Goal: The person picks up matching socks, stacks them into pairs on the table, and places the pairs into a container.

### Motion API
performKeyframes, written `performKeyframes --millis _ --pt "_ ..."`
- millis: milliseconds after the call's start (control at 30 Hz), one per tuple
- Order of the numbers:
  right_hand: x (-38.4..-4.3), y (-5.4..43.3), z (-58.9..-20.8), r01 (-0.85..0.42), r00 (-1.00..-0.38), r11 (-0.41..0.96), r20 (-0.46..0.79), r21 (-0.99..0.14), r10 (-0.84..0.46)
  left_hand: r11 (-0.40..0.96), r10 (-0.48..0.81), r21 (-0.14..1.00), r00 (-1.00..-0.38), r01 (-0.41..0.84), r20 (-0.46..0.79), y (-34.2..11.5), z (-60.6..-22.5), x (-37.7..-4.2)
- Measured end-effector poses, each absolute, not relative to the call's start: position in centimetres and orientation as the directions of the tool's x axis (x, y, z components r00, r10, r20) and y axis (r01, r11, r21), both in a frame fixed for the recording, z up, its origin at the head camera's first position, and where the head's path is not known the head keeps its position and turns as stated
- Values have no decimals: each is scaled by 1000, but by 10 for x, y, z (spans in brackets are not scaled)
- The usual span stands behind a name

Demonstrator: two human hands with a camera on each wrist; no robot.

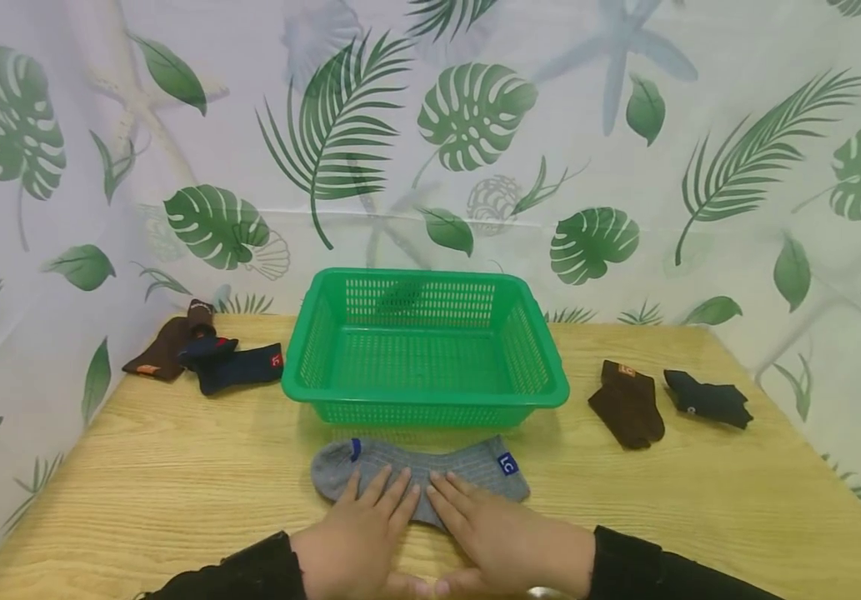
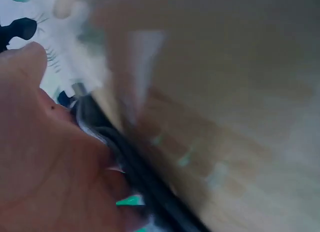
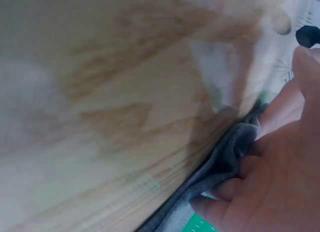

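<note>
A grey ribbed sock (image 1: 468, 467) with a blue LC label lies flat and sideways on the table, just in front of the green basket. My left hand (image 1: 355, 533) rests on its middle with straight fingers, close to the toe end. Beside it my right hand (image 1: 493, 533) presses on the sock with straight fingers, nearer the cuff. Both thumbs point inward and almost meet. In the left wrist view the sock's dark edge (image 2: 125, 152) runs along under the fingers; the right wrist view shows the sock (image 3: 220, 162) bunched a little beneath the fingers.
A green plastic basket (image 1: 430, 400) stands behind the sock. Left of it lie brown socks (image 1: 163, 350) and a dark navy sock (image 1: 238, 367) with a red label. To the right are a brown sock (image 1: 628, 404) and a black sock (image 1: 708, 400). Leaf-patterned cloth surrounds the wooden table (image 1: 700, 517).
</note>
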State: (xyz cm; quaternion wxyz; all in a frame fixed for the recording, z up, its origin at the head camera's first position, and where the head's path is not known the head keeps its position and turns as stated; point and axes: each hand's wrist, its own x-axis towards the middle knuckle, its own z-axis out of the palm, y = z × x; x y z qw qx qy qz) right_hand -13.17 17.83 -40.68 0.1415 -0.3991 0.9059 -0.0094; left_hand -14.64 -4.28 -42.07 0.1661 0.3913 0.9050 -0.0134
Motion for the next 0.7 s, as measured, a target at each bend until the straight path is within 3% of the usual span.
performKeyframes --millis 333,600,700 --pt "-135 202 -423 -739 -570 643 -322 -202 -756 679 726 290 -562 674 -395 -65 -438 -162" --pt "-139 198 -411 -687 -561 671 -383 -279 -734 711 685 273 -550 648 -477 -60 -414 -166" --pt "-146 193 -401 -649 -604 696 -349 -307 -717 693 713 246 -593 678 -374 -52 -396 -171"
